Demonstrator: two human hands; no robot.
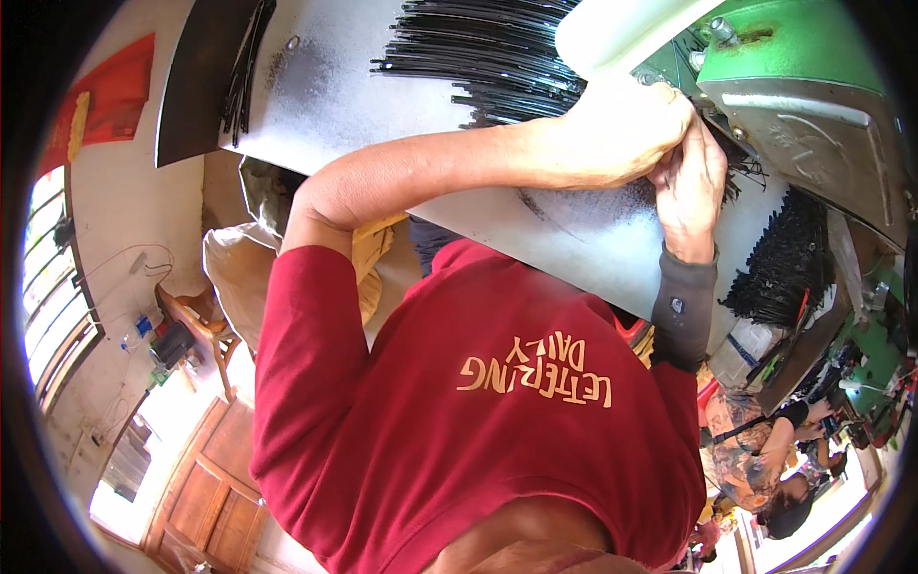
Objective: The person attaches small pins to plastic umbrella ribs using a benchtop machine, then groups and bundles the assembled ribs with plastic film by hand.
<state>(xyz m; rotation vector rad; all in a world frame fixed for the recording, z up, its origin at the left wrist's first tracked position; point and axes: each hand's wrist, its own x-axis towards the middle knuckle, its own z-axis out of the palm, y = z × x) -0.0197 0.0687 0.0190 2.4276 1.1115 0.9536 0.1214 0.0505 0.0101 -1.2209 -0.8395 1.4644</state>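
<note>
My left hand [626, 129] reaches across the metal tabletop [330, 110], its fingers closed beside a green machine [789, 53]. Just below and to its right is my right hand [692, 187], the fingers bent and pressed together. Both hands meet at the machine's lower left side; whatever they pinch is hidden between the fingers. A grey sleeve [683, 292] covers my right forearm. Many thin black rods [469, 48] lie side by side on the tabletop, left of my hands. Above my left hand, a smooth white part [626, 33] sticks out by the machine.
A heap of short black pieces [784, 253] lies right of my hands. A few more black rods [247, 77] rest near the table's left end. Behind me on the right, another person [751, 435] is by a bench. A wooden chair [201, 320] stands at the left.
</note>
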